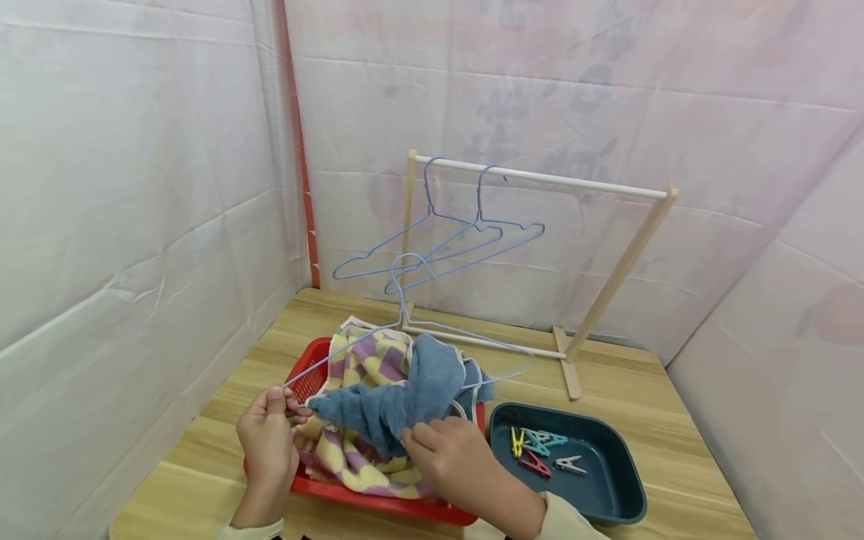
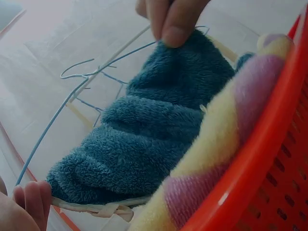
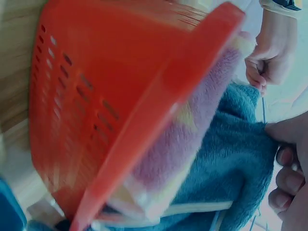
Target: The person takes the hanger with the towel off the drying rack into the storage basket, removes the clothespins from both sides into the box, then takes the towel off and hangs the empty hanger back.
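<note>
My left hand (image 1: 286,401) pinches one end of a blue wire hanger (image 1: 337,357) whose hook rises over the basket. A blue fluffy towel (image 1: 412,390) is bunched on that hanger. My right hand (image 1: 421,435) grips the towel's lower edge. The left wrist view shows the blue towel (image 2: 144,139) on the hanger wire (image 2: 57,115), right-hand fingers (image 2: 168,21) pinching its top, and left-hand fingers (image 2: 31,197) at its corner. In the right wrist view the left hand (image 3: 269,60) holds the wire beyond the blue towel (image 3: 231,163).
A red basket (image 1: 307,379) holds a yellow-and-purple checked towel (image 1: 367,360). Right of it a dark blue tray (image 1: 607,487) contains several clothes pegs (image 1: 540,450). Behind stands a wooden rack (image 1: 540,178) with two blue hangers (image 1: 466,225). White sheets wall in the table.
</note>
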The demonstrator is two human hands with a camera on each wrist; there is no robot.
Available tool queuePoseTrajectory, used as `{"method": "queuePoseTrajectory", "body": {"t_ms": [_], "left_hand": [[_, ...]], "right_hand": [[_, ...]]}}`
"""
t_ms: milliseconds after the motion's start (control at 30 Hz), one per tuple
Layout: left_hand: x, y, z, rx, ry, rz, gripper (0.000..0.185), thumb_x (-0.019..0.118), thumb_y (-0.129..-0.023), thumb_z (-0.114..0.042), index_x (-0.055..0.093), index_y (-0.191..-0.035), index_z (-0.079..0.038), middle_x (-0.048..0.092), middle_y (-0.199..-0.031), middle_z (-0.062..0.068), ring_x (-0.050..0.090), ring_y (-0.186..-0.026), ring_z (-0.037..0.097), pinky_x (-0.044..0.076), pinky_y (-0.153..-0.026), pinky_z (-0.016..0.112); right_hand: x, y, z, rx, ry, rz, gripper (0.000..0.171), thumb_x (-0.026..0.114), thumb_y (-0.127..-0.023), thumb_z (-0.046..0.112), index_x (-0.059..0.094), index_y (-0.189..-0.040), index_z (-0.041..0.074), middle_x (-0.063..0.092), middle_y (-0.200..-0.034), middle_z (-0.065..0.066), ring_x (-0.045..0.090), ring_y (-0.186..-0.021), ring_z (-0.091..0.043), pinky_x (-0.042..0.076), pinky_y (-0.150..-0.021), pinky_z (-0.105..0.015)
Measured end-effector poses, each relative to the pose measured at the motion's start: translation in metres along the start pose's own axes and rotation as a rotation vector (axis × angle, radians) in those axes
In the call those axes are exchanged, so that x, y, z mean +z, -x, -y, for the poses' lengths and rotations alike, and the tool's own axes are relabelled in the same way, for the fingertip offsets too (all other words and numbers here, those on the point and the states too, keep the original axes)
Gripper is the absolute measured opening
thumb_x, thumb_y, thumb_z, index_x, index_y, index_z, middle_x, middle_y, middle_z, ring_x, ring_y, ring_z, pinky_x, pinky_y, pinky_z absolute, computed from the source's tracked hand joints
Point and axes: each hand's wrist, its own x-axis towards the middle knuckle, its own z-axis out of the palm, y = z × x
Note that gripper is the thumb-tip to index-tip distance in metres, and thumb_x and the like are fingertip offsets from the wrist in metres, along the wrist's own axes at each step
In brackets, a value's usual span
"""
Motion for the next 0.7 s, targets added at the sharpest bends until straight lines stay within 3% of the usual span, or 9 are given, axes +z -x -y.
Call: {"method": "queuePoseTrajectory", "body": {"t_ms": [233, 367, 433, 533, 700], "left_hand": [[0.001, -0.004, -0.003, 0.042, 0.029, -0.005, 0.033, 0.051, -0.105, -0.013, 0.064, -0.076, -0.002, 0.055, -0.062, 0.000, 0.060, -0.045, 0.009, 0.051, -0.046, 0.019], [-0.001, -0.006, -0.004, 0.049, 0.038, -0.016, 0.034, 0.052, -0.105, -0.013, 0.065, -0.075, -0.003, 0.056, -0.062, 0.001, 0.059, -0.044, 0.009, 0.051, -0.046, 0.019], [-0.002, -0.006, -0.005, 0.045, 0.037, -0.017, 0.034, 0.052, -0.105, -0.014, 0.065, -0.076, -0.003, 0.056, -0.062, 0.002, 0.059, -0.044, 0.010, 0.051, -0.046, 0.019], [-0.003, -0.006, -0.006, 0.040, 0.041, -0.016, 0.034, 0.052, -0.105, -0.014, 0.065, -0.076, -0.003, 0.056, -0.062, 0.002, 0.059, -0.044, 0.010, 0.050, -0.045, 0.019], [-0.004, -0.003, -0.007, 0.029, 0.033, 0.002, 0.034, 0.051, -0.105, -0.013, 0.064, -0.075, -0.003, 0.055, -0.063, 0.002, 0.057, -0.044, 0.010, 0.048, -0.043, 0.018]], "right_hand": [[-0.017, 0.019, -0.005, -0.148, -0.011, 0.034, 0.045, 0.036, -0.110, 0.018, 0.079, -0.099, 0.017, 0.055, -0.069, 0.009, 0.044, -0.054, -0.004, 0.025, -0.054, -0.012], [-0.021, 0.030, -0.010, -0.189, -0.057, 0.068, 0.032, 0.048, -0.107, 0.018, 0.079, -0.102, 0.017, 0.057, -0.070, 0.010, 0.046, -0.056, -0.003, 0.030, -0.057, -0.008], [-0.023, 0.035, -0.013, -0.183, -0.081, 0.094, 0.023, 0.056, -0.104, 0.018, 0.079, -0.103, 0.017, 0.059, -0.072, 0.010, 0.048, -0.058, -0.003, 0.035, -0.059, -0.008], [-0.022, 0.039, -0.016, -0.168, -0.094, 0.095, 0.023, 0.056, -0.104, 0.018, 0.079, -0.103, 0.017, 0.062, -0.074, 0.010, 0.052, -0.060, -0.003, 0.041, -0.062, -0.007], [-0.016, 0.037, -0.013, -0.102, -0.079, 0.044, 0.039, 0.041, -0.109, 0.016, 0.079, -0.099, 0.016, 0.060, -0.073, 0.008, 0.052, -0.058, -0.004, 0.043, -0.058, -0.011]]}}
